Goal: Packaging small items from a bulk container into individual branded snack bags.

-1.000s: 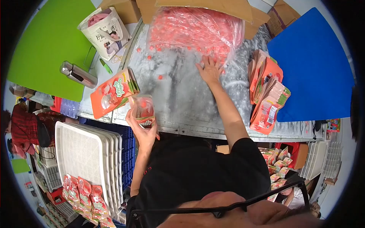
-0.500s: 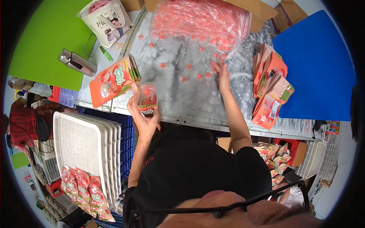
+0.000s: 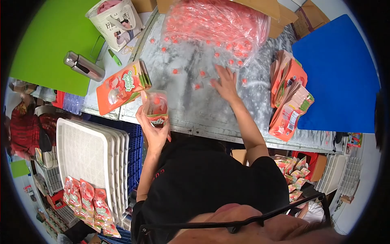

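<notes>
My left hand (image 3: 153, 132) grips an upright pouch (image 3: 157, 106), its top spread apart and small red pieces showing through the clear part. Over the grey tabletop (image 3: 183, 105), my right hand (image 3: 226, 86) is spread flat, fingers apart, its fingertips beside small red wrapped pieces (image 3: 198, 86). More of these lie scattered toward the far side, in front of a large clear plastic bag (image 3: 215, 20) full of them. Left of the held pouch, close to it, rests a stack of flat red pouches (image 3: 122, 87).
Fanned red pouches (image 3: 290, 81) lie on the right beside a blue board (image 3: 337, 73). At the left are a steel flask (image 3: 84, 66), a green cutter (image 3: 115, 57) and a tote bag (image 3: 115, 26). White trays (image 3: 83, 150) stand stacked below the table's left edge.
My right hand has moved left and nearer to me, across to the scattered red pieces. My left hand stays in place with the pouch.
</notes>
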The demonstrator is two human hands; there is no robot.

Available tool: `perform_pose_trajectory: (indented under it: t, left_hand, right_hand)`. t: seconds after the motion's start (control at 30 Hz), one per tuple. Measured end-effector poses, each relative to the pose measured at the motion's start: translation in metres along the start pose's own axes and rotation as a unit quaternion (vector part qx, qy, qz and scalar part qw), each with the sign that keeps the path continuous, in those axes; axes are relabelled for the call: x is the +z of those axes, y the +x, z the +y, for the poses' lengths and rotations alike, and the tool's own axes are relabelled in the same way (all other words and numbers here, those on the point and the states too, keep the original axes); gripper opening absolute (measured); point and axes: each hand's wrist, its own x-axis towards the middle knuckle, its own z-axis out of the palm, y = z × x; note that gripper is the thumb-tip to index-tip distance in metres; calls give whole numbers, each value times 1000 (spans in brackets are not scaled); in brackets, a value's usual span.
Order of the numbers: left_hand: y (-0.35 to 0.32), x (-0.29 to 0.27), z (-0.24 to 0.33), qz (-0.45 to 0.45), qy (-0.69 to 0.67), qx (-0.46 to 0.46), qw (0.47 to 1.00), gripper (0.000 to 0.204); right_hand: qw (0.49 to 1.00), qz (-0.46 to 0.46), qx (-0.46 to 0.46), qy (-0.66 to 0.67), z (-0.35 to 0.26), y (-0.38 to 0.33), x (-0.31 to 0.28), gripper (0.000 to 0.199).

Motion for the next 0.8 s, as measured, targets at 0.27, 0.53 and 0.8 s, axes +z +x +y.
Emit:
perform_pose_trajectory:
  t: [0.27, 0.53, 0.8]
  left_hand:
    - [15, -5, 4, 19, 2, 10, 1000, 81]
    - [2, 32, -11, 0, -134, 25, 991, 74]
    - [16, 50, 7, -6, -56, 88, 995, 92]
  right_hand:
    - [990, 43, -130, -43, -67, 21, 34, 46]
    - [970, 123, -212, 2, -31, -1, 41, 14]
    - [846, 161, 91, 500, -84, 26, -29, 33]
